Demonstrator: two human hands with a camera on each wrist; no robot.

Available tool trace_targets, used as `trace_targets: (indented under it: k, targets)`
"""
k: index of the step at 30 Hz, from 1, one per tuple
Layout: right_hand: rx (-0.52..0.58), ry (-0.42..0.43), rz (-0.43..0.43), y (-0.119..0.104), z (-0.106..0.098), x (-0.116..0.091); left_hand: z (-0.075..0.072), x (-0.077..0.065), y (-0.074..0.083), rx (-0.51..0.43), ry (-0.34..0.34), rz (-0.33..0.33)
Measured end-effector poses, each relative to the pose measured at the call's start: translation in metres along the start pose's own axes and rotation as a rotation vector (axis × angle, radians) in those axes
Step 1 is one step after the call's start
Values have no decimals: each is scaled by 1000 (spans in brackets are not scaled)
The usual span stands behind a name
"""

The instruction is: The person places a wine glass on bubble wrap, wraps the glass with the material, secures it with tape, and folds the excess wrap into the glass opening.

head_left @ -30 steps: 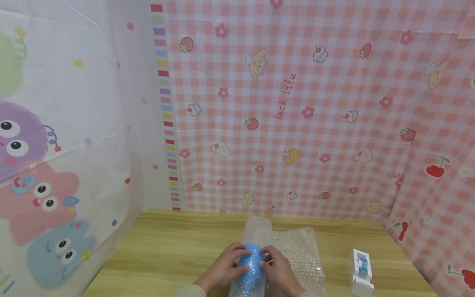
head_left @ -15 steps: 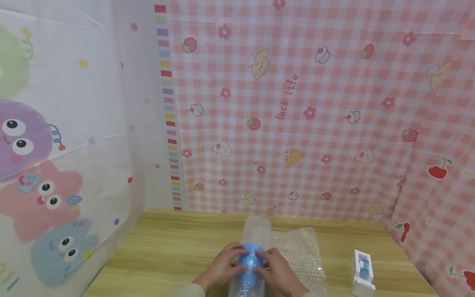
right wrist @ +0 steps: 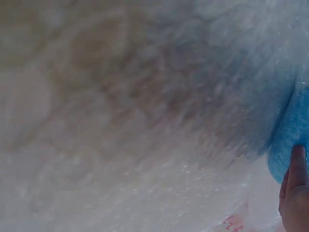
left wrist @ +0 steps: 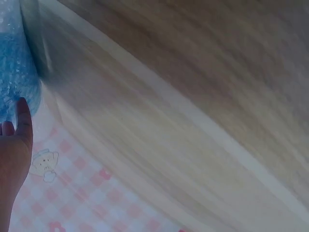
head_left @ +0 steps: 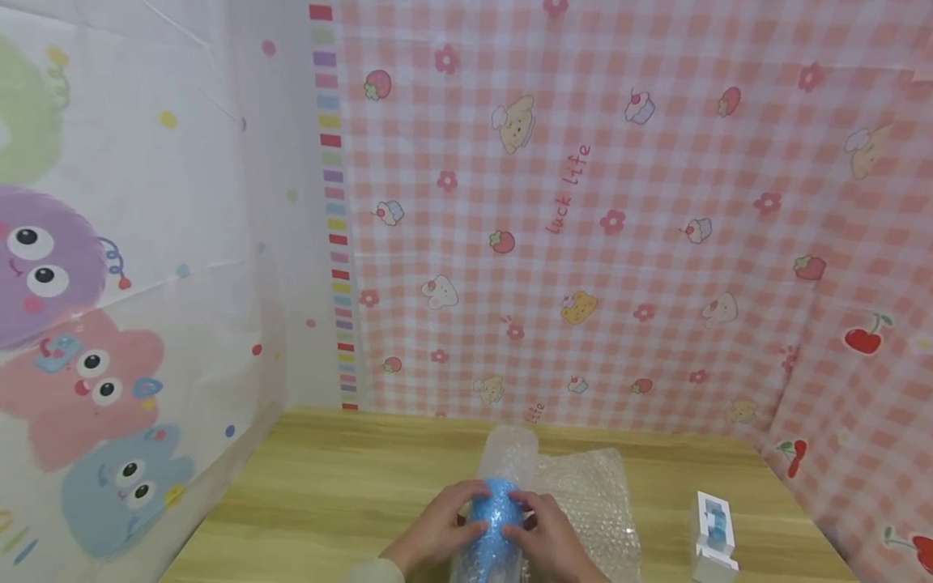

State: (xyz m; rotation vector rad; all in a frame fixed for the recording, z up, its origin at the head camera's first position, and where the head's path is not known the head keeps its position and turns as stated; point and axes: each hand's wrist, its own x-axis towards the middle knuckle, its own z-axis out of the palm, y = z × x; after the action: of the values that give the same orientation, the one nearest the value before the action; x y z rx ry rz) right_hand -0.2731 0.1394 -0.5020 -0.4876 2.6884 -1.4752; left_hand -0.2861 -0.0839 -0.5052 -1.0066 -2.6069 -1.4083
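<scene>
Gripping a bright blue, rounded cylinder through clear plastic bubble wrap, with a bare left hand against its left side and a bare right hand against its right. In each hand, fingers and thumb curved onto the wrapped surface. Lying lengthwise on the yellowish wood-grain bench, well in from the left and right edges, with a tube of wrap running past the blue toward the back edge. Just right of it, a loose clear bubble-wrap sheet; cannot tell whether joined to the wrap. Near the bench's right edge, a small white rectangular box with something light blue in its cut-out. Beyond the back edge, a pink-and-white checked cloth.
</scene>
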Motion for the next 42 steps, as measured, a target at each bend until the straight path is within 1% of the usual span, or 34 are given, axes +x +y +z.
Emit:
trace_targets:
  k: [3,6,9,14,17,19,21,24,27,32,34,39,42]
  targets:
    - [-11,-10,-2,2,-1,-2,0,1,0,26,-18,14]
    - [-29,-35,-16,4,-3,-2,0,2,0,44,-40,-15]
    - [-45,-43,-44,4,-5,-2,0,3,0,52,-45,-40]
    - [-96,-21,-87,5,-7,-1,0,4,0,65,-42,-36]
    - [-94,-5,-88,8,-7,-2,1,4,1,78,-46,-33]
    - [-59,0,-61,9,-7,-3,3,5,1,98,-46,-28]
    - [-1,0,-20,11,-7,-3,5,5,2,119,-45,-20]
    - [105,-17,61,12,-7,-3,8,7,3,144,-42,-16]
    - [168,-35,118,12,-8,-2,11,7,3,153,-33,-15]
    - [196,-28,114,11,-8,-4,14,7,3,148,-17,-14]
    - [212,-23,100,12,-8,-5,14,7,3,152,-12,1]
    - [256,-25,146,11,-9,-5,15,8,5,187,-4,41]
    - [254,-2,198,8,-8,-5,15,9,6,193,-8,41]
